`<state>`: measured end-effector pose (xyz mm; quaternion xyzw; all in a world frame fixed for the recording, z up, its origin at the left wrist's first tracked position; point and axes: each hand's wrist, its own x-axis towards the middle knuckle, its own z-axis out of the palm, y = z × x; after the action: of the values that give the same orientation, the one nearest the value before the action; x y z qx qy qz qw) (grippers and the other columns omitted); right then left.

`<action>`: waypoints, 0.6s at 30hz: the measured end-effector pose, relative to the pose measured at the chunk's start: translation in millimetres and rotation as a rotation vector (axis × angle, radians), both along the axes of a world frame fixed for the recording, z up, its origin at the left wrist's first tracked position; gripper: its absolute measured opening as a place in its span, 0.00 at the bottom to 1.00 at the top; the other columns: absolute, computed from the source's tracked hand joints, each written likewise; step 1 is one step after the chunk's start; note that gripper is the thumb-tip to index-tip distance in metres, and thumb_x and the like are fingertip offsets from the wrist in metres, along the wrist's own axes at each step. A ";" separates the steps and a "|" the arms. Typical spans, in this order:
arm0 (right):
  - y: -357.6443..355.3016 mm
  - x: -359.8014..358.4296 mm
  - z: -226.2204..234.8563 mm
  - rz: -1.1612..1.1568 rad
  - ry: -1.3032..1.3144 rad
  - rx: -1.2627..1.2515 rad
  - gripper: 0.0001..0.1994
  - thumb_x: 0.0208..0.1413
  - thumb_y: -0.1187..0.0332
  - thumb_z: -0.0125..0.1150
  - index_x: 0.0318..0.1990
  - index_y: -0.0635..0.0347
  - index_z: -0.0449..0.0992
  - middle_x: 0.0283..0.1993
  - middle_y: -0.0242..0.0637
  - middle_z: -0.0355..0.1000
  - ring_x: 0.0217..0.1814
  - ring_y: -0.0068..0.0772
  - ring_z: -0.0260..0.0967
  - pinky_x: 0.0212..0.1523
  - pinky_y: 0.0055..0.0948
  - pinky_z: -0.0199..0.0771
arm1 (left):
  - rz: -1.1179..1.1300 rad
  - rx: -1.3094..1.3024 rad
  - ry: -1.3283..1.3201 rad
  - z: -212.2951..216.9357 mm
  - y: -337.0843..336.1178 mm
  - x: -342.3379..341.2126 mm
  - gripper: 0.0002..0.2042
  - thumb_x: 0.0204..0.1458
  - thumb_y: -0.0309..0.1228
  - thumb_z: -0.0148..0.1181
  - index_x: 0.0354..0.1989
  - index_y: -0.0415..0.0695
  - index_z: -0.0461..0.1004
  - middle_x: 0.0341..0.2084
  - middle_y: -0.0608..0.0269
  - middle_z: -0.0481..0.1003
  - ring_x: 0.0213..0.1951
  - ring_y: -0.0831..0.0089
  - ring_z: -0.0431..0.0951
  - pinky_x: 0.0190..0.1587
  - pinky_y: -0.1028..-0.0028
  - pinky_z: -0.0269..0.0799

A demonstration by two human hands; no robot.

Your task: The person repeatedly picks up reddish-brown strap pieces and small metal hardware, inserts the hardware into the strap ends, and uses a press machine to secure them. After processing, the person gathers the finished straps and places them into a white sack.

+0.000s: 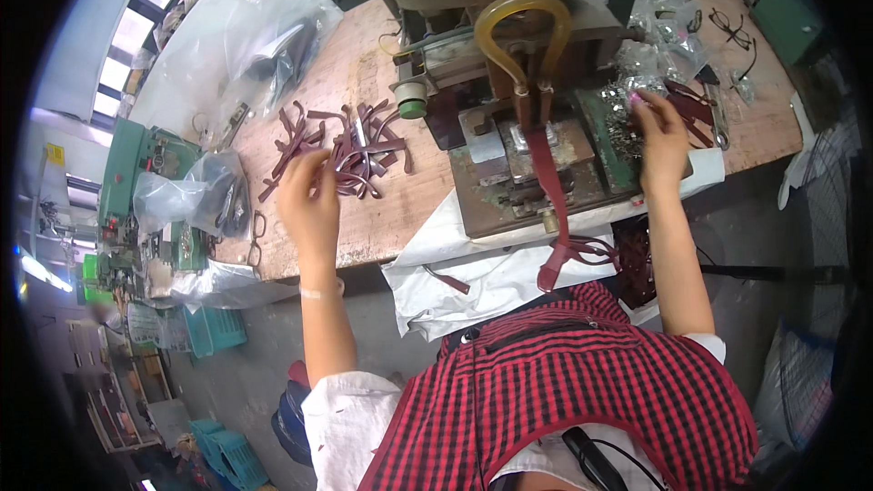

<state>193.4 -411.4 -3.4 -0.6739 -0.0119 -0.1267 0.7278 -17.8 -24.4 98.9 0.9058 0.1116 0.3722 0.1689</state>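
Note:
My left hand (310, 195) is at the near left edge of a pile of dark red eyeglass temples (362, 150), its fingers bent and apart. I make out nothing held in it. My right hand (664, 141) is over a heap of small shiny metal parts (622, 123), to the right of the bench press. Thumb and fingertips are pinched together there; whatever is between them is too small to name. A dark red strip (548, 177) runs from under the press (523, 95) toward me, and more dark red temples (587, 252) lie at its near end.
A yellowish looped tube (523, 9) arches in front of the press. White cloth (446, 259) drapes over the bench edge. Clear plastic bags (668, 27) and dark eyeglass frames (730, 29) lie at the far right. Left stand a green machine (127, 177) and a bagged bundle (195, 195).

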 end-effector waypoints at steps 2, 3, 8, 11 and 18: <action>22.6 0.8 12.0 0.051 -0.047 -0.087 0.09 0.64 0.72 0.64 0.48 0.64 0.82 0.40 0.29 0.80 0.42 0.15 0.73 0.47 0.17 0.71 | 0.021 0.338 0.246 -38.2 40.6 23.0 0.08 0.51 0.23 0.64 0.40 0.43 0.83 0.41 0.57 0.81 0.43 0.57 0.80 0.45 0.63 0.76; 25.5 -1.5 17.2 0.058 -0.080 -0.081 0.09 0.64 0.72 0.64 0.48 0.64 0.82 0.39 0.29 0.80 0.41 0.15 0.73 0.46 0.18 0.71 | 0.070 0.337 0.341 -57.7 46.6 39.8 0.09 0.50 0.24 0.64 0.41 0.44 0.83 0.42 0.57 0.81 0.45 0.55 0.78 0.49 0.60 0.75; -4.2 -24.2 20.2 -0.038 -0.007 -0.379 0.07 0.62 0.75 0.63 0.47 0.64 0.80 0.39 0.31 0.80 0.39 0.18 0.74 0.44 0.21 0.73 | 0.128 0.260 0.233 -134.1 41.6 62.3 0.10 0.52 0.25 0.63 0.42 0.45 0.85 0.51 0.57 0.81 0.48 0.55 0.79 0.52 0.61 0.75; -36.6 -39.2 11.0 -0.094 -0.061 -0.401 0.08 0.62 0.74 0.63 0.46 0.64 0.80 0.40 0.33 0.80 0.43 0.21 0.75 0.48 0.22 0.72 | 0.070 0.115 -0.138 -118.2 15.4 56.4 0.11 0.58 0.22 0.62 0.48 0.42 0.82 0.47 0.58 0.83 0.43 0.63 0.82 0.46 0.68 0.76; 3.0 -62.1 78.5 0.225 -0.223 -0.348 0.09 0.58 0.75 0.65 0.46 0.63 0.84 0.44 0.38 0.82 0.47 0.28 0.78 0.51 0.25 0.74 | -0.290 -1.043 -0.172 -90.9 20.9 54.9 0.19 0.66 0.25 0.56 0.65 0.37 0.69 0.39 0.48 0.83 0.32 0.68 0.85 0.37 0.75 0.81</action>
<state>131.3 -408.4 75.1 -0.7654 -0.1889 -0.1145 0.6045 37.0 -3.5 8.0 0.6743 0.1413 0.3132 0.6536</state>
